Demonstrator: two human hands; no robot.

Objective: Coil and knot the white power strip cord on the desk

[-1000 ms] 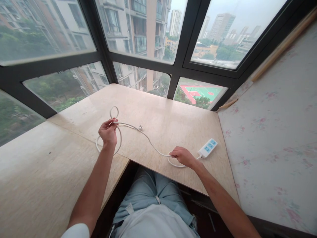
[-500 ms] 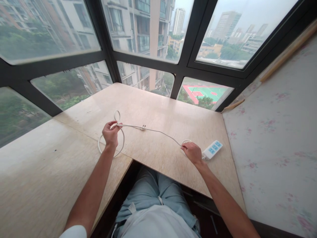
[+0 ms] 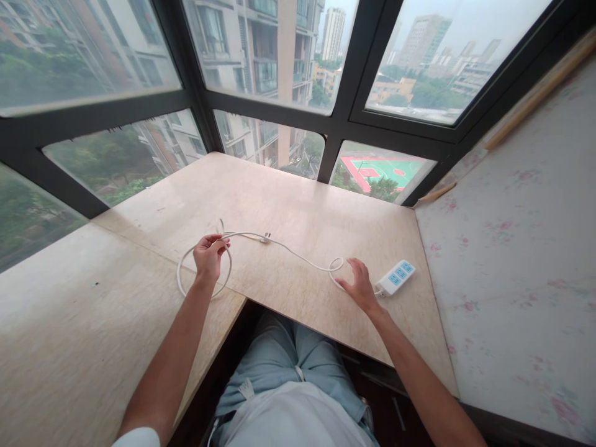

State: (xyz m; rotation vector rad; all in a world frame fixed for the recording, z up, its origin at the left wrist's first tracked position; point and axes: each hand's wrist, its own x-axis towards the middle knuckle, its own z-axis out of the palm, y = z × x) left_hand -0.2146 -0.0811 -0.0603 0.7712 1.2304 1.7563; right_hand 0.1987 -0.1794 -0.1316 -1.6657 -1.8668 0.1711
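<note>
My left hand [image 3: 209, 256] pinches a white power cord [image 3: 298, 254], part of which hangs in a large loop around that hand. From there the cord runs right across the counter to a small loop beside my right hand [image 3: 357, 287]. The fingers of my right hand are spread apart and hold nothing, with the thumb close to the cord. Just right of it lies a white power strip [image 3: 395, 277] with blue socket faces, the cord entering its near end. The cord's plug [image 3: 266, 238] rests on the counter between my hands.
A beige stone-patterned counter [image 3: 279, 198] spans the corner, its front edge close to my legs. Dark-framed windows [image 3: 267, 139] rise behind it. On the right stands a wall with floral paper [image 3: 507, 267].
My right hand has let go of the cord and opened, leaving a small loop beside it. The left hand keeps its hold, and the cord loop around it has shifted.
</note>
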